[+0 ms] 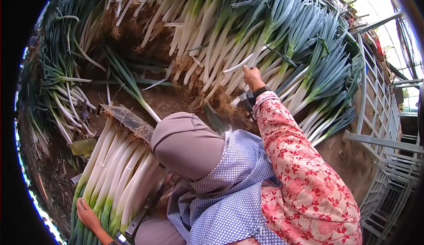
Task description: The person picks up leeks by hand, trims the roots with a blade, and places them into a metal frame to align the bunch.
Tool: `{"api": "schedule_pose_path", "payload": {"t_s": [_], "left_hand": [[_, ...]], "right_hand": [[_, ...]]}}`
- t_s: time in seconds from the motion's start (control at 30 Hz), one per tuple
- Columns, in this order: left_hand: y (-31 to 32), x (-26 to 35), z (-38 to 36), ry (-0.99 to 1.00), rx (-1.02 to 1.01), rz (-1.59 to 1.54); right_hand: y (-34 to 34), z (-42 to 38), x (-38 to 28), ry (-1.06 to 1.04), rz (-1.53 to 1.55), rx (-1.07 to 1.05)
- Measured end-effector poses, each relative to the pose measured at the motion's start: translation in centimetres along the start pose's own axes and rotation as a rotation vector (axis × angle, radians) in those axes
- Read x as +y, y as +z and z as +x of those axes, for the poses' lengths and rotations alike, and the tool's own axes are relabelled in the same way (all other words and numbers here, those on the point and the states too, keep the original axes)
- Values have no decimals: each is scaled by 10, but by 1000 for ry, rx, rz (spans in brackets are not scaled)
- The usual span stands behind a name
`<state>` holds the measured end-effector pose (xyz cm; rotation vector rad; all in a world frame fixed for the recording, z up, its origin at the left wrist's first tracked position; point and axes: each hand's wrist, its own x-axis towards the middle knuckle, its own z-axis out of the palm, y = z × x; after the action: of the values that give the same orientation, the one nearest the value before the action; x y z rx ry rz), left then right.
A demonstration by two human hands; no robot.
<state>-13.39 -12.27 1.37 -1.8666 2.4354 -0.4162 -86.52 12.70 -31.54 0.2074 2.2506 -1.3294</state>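
Observation:
My right hand [252, 78], wearing a dark wrist strap, reaches over the large pile of leeks [212, 55]. Its fingers are closed at a thin white leek [238, 64] that lies across the others. At the lower left, my left hand [88, 216] rests with curled fingers on the green part of a neat bunch of leeks [117, 179], several side by side. Their roots lie toward a dark metal piece [132, 120]. The undersides of both hands are hidden.
More leeks [66, 99] are heaped along the left. A single leek [137, 90] lies on the soil between the heaps. A yellowish container [83, 147] stands beside the bunch. Metal racks [384, 108] stand at the right. A headscarf [187, 145] covers the middle of the view.

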Motion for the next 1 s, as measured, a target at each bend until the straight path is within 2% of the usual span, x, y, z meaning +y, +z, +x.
{"api": "schedule_pose_path", "payload": {"t_s": [0.13,0.17,0.23,0.3,0.33,0.37,0.4,0.47,0.53,0.57,0.6,0.67,0.77,0.87,1.0], "left_hand": [[7,-14,1,28,5,-9],[8,-15,2,31,6,-12],[9,-16,2,32,13,-4],[7,-15,2,28,7,1],[5,-12,2,21,3,-1],[4,-10,2,11,1,-5],[5,-11,3,10,9,-1],[9,-16,3,9,23,7],[8,-14,2,-11,20,4],[8,-12,2,-17,17,3],[7,-11,2,-23,8,7],[5,-10,3,-41,-3,17],[8,-14,3,-44,4,-2],[5,-8,2,-50,7,1],[4,-10,4,-47,-22,4]], "right_hand": [[-20,-4,-12,58,155,-131],[-26,-16,-20,40,312,-135],[-50,-20,-24,-85,237,-63],[-82,15,-6,-213,-142,230],[-104,7,-16,-215,-319,362],[-122,11,-14,-216,-357,424],[-133,5,-20,-83,-441,484],[-131,-3,-28,11,-673,511],[-117,-13,-33,-206,-822,414],[-107,-18,-29,-355,-768,433],[-101,-19,-28,-365,-664,352],[-87,-21,-25,-218,-661,387],[-81,-21,-15,-161,-719,313],[-61,7,6,-287,-587,168],[-24,14,-19,-2,87,18]]}}
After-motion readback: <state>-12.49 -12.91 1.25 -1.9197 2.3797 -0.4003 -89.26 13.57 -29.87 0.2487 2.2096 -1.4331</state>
